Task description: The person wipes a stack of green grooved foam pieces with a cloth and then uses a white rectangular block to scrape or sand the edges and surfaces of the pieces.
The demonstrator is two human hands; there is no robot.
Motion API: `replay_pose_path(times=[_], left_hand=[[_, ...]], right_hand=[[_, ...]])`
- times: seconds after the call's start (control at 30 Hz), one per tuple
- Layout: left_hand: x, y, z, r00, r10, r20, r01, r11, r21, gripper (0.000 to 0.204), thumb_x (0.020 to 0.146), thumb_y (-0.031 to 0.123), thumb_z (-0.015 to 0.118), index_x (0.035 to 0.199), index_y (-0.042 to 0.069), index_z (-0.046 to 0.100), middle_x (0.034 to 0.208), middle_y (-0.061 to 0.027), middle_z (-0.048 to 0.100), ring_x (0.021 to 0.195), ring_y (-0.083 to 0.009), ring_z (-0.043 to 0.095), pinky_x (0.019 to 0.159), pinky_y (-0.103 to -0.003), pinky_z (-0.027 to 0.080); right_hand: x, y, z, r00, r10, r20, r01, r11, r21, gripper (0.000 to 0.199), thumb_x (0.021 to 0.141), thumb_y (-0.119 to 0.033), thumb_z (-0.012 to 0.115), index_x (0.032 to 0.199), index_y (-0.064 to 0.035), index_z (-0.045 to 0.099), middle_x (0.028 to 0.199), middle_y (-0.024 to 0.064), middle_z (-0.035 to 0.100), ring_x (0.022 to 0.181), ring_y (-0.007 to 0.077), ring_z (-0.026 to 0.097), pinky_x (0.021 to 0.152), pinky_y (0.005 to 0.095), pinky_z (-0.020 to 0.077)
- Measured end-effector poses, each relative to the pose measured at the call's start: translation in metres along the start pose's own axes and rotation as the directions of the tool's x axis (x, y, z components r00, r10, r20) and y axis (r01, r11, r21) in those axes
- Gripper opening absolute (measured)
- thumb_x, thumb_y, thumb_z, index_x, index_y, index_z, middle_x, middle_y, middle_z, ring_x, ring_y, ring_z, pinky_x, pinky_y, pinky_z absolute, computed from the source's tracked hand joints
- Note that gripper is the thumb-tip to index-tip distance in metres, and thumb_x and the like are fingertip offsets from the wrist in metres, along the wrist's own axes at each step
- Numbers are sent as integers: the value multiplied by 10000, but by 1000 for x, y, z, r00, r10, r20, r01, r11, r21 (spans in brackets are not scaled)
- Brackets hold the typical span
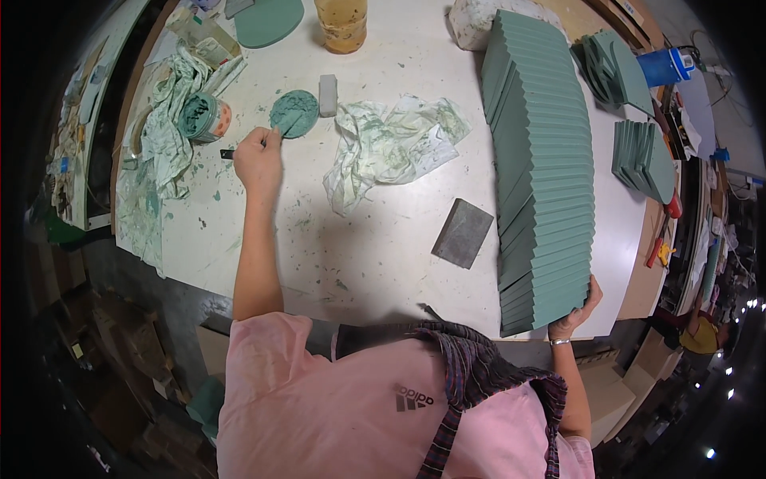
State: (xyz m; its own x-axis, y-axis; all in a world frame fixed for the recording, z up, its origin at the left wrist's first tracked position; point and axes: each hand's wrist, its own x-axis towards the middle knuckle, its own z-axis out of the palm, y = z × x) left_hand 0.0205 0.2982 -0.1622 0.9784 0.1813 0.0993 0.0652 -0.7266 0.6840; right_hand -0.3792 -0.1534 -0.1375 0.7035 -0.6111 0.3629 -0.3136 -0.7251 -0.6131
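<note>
My left hand [259, 162] is closed around a small putty knife, whose black handle end [227, 154] sticks out on the left. Its blade reaches into a green paste spread on a round lid [307, 104]. Just left stands an opened tub [209, 120] with the same thick green paste inside. On the right, a long row of overlapping green boards [542, 191] leans along the table. My right hand [578, 311] lies against the near right corner of that row, fingers curled along its side; how firmly it grips is hidden.
A stained cloth [391, 144] lies crumpled mid-table, near a grey block [328, 96] and a dark sanding block [463, 233]. Stained rags [171, 104] cover the left side. A cup of amber liquid [343, 28] stands at the back. More green boards [642, 160] sit at far right.
</note>
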Motion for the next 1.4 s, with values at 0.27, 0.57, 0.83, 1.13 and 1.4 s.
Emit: replay_pose_path(times=[0.27, 0.57, 0.83, 1.13, 1.4], left_hand=[[-4, 12, -8, 998, -47, -29, 51, 988, 145, 278, 864, 292, 639, 734, 47, 648, 603, -132, 586, 570, -296, 559, 589, -394, 438], [-6, 15, -6, 1000, 7, -21, -2, 977, 215, 268, 866, 302, 644, 748, 62, 657, 617, -135, 599, 583, -317, 577, 587, -410, 447], [4, -9, 2, 1000, 7, 20, -7, 1000, 0, 269, 872, 292, 649, 751, 52, 658, 625, -133, 610, 585, -304, 584, 597, -395, 450], [2, -2, 5, 999, 24, 34, -24, 1000, 2, 265, 874, 276, 651, 745, 45, 658, 617, -120, 589, 561, -251, 521, 588, -370, 428], [8, -17, 12, 981, -121, 152, 168, 919, -357, 236, 883, 164, 665, 720, -6, 649, 600, -23, 560, 562, -100, 453, 553, -268, 371]], right_hand=[[1, -2, 0, 1000, -8, 2, 8, 1000, -8, 898, 874, -724, 293, 1333, 27, 470, 1205, 175, 462, 1134, 300, 472, 1003, 446, 371], [0, -1, 0, 1000, -18, 0, 18, 1000, 0, 880, 883, -709, 296, 1332, 26, 471, 1215, 178, 464, 1138, 301, 470, 1003, 447, 370], [1, -1, 1, 1000, -24, 4, 24, 1000, 9, 875, 885, -705, 298, 1333, 27, 468, 1214, 179, 461, 1140, 302, 467, 1005, 447, 370], [0, 3, -1, 1000, -7, 3, 7, 1000, -9, 884, 877, -711, 296, 1327, 30, 472, 1195, 182, 468, 1128, 301, 473, 1003, 445, 369], [0, 1, 1, 1000, -7, -2, 7, 1000, 5, 903, 866, -726, 301, 1327, 31, 475, 1193, 178, 467, 1126, 302, 476, 1001, 441, 371]])
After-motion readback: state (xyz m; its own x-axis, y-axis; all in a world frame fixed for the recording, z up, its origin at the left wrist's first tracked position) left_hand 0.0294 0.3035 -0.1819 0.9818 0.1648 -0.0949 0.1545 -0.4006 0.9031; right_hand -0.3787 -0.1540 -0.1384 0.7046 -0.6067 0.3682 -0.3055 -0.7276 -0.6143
